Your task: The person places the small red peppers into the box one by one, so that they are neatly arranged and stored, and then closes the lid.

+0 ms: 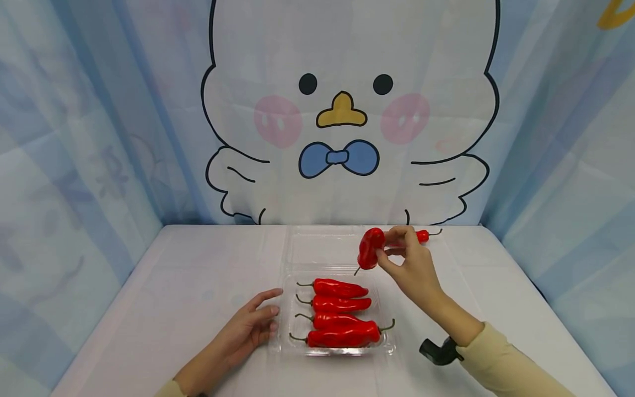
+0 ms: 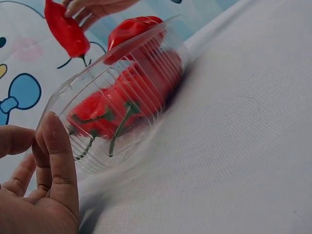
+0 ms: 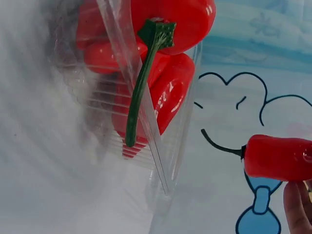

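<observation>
My right hand (image 1: 414, 270) pinches a red pepper (image 1: 370, 249) between thumb and fingers, above the hinged lid of a clear plastic container (image 1: 389, 348). The held pepper's stem points down. Several red peppers (image 1: 339, 288) lie side by side in the container's base, most with stems to the left. The nearest pepper (image 1: 342, 334) lies on top with a stem to the right. Beside the container's left wall rests my left hand (image 1: 243, 328), fingers loosely bent. In the left wrist view, its fingertips (image 2: 54, 134) are at the clear rim.
Another red pepper (image 1: 423, 236) lies at the back of the white table (image 1: 198, 275), partly behind my right hand. The container's open lid (image 1: 317, 246) lies toward the back. A curtain (image 1: 347, 198) with a cartoon bird hangs behind the table.
</observation>
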A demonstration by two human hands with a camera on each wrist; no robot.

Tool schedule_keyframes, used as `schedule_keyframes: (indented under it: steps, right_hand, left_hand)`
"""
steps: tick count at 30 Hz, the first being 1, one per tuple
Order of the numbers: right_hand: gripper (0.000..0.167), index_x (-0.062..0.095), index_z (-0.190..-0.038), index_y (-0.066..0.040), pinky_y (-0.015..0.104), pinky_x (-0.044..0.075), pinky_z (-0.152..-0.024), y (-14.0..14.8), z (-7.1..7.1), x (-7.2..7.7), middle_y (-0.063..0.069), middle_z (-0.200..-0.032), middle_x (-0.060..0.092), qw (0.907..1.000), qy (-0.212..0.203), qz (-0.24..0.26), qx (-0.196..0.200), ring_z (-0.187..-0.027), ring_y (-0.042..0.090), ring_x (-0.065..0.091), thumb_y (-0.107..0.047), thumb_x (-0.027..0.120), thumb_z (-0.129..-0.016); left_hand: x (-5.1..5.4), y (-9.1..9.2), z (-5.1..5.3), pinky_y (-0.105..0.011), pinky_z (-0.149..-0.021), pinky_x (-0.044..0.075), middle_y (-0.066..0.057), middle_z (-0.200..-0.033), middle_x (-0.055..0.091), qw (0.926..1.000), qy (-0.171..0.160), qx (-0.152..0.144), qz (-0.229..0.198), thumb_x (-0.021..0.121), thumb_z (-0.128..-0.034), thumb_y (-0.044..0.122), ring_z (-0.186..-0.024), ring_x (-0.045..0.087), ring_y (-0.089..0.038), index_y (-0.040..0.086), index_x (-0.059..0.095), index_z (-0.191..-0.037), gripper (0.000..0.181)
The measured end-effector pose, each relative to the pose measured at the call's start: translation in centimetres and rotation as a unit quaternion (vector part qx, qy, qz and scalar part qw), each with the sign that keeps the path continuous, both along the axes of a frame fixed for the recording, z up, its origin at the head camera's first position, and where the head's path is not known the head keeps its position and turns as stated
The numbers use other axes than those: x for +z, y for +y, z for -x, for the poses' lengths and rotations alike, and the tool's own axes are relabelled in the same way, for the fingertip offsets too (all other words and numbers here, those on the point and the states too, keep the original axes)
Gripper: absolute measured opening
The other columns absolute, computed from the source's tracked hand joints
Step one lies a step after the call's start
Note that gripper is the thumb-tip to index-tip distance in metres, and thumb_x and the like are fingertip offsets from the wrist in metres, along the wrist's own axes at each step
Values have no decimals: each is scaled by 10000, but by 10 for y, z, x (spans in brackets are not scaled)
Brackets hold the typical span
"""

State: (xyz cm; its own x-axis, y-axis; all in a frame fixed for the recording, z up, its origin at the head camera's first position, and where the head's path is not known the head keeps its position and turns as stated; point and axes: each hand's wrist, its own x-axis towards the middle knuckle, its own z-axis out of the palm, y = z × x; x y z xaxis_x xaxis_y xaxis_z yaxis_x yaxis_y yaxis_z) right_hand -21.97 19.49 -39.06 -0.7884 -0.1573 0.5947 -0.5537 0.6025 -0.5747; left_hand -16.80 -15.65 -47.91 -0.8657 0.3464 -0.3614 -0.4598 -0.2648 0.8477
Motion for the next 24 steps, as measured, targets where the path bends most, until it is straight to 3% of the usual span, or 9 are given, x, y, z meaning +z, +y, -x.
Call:
schedule_keyframes:
  steps: [5,12,17,24]
  right_hand:
    - [683,450,-1487,-126,218,597,-804,-1,-2,0,161,-1175,694,9985,-267,445,192,-997,306,715,66,717,-889]
    - [436,538,-1289,-59,384,617,-856,-1,-7,-5,169,-1166,713,9939,-938,564,158,-1012,322,725,39,716,-903]
    - [418,508,-1243,-46,409,620,-850,-2,-9,-12,176,-1127,722,9914,-1262,317,118,-955,293,734,13,733,-895]
    - [504,519,-1338,-153,365,625,-828,-9,-16,-24,105,-1075,743,9895,-1372,-99,436,-908,220,749,-15,725,-898]
  left_hand:
    - [-1,0,0,-204,-678,555,29,-903,569,10000,1,-4,-21,593,-1042,133,-718,597,-58,107,353,-1562,574]
    - [-1,0,0,-206,-682,553,27,-906,568,10000,-1,8,-7,618,-1030,146,-721,595,-61,105,350,-1564,599]
    - [-1,0,0,-204,-680,552,25,-909,566,10000,0,3,-18,603,-1036,138,-719,594,-60,104,348,-1564,588]
    - [-2,0,-1,-204,-677,550,27,-904,566,10000,25,-5,-53,615,-1031,141,-717,594,-59,106,361,-1555,584]
